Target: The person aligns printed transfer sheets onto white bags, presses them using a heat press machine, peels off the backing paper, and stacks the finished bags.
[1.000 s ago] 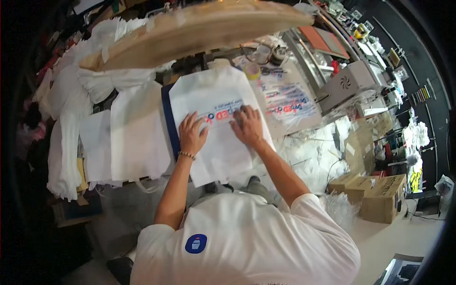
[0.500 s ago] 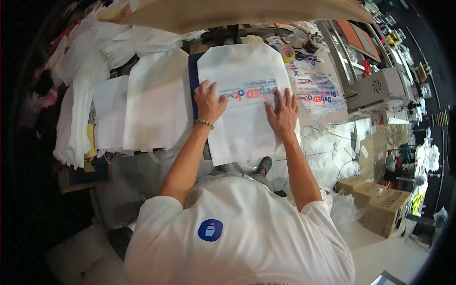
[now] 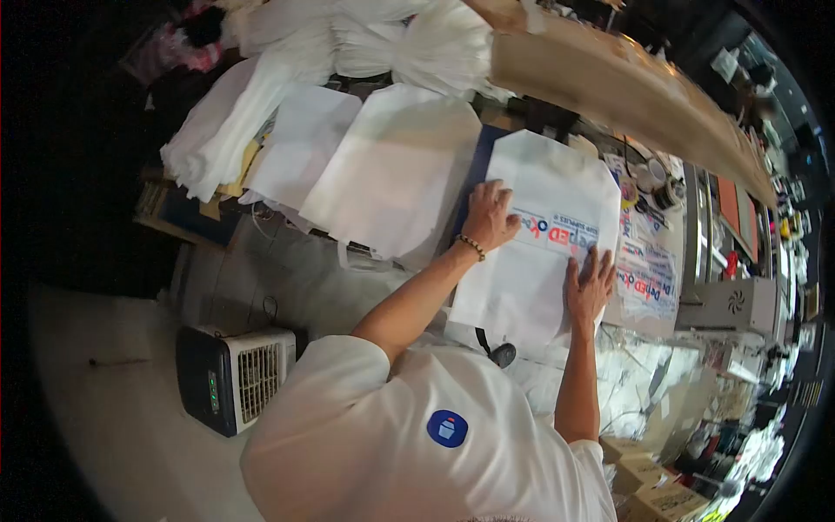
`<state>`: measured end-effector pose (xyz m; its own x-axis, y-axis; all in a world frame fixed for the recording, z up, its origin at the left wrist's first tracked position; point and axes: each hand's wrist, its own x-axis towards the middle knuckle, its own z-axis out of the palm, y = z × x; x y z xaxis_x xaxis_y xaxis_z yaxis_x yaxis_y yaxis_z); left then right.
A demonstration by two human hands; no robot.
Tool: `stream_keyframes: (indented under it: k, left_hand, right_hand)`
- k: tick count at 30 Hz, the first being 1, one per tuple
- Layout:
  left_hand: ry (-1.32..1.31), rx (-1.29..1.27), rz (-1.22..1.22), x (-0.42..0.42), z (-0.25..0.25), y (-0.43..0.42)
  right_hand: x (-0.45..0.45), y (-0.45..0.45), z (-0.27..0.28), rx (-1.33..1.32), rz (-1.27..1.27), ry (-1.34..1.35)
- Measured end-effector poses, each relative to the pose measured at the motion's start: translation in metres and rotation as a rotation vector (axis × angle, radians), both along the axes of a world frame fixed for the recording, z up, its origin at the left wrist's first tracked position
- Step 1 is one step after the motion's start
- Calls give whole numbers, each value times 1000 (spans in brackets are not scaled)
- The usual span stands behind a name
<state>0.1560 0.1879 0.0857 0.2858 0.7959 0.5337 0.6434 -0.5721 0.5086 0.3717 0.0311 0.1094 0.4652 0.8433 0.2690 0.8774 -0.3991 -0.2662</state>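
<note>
At the far left stands a boxy black-and-white appliance with a slatted grille [image 3: 237, 378], and above it lie thick folds of white, cloth-like material [image 3: 230, 126]. Next, a smaller flat white sheet [image 3: 309, 135] and a larger flat white sheet [image 3: 400, 174] lie side by side, no lettering visible on either. Then comes the white, bag-shaped sheet with clipped upper corners and red-and-blue lettering [image 3: 537, 270], over a dark blue panel [image 3: 484, 155] that shows along its left edge. The left hand [image 3: 491, 216] rests palm down beside the lettering's left end, fingers slightly bent, gripping nothing; the right hand [image 3: 590, 289] lies spread near the right edge, likewise gripping nothing. The lettered sheet looks nearly flat, so its spreading seems mostly done, though both hands remain on it; its two left-hand neighbours lie untouched. Further right are lettered plastic pieces [image 3: 648, 274] and a pale grey box with a round vent [image 3: 735, 304]. Compared with a second ago, the view has swung, the appliance shows fully, and the hands lie farther apart.
</note>
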Motion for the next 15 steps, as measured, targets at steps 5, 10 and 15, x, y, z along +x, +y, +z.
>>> stream_keyframes:
  k: [5,10,15]
  left_hand:
    - [21,-38,17,-3,1,-1]
    - [-12,-69,-10,-4,4,-4]
    - [-1,-86,-20,-4,3,-2]
  right_hand:
    - [2,-1,-4,-9,22,-12]
    - [3,0,-5,-23,13,-22]
    - [0,0,-3,-21,5,-14]
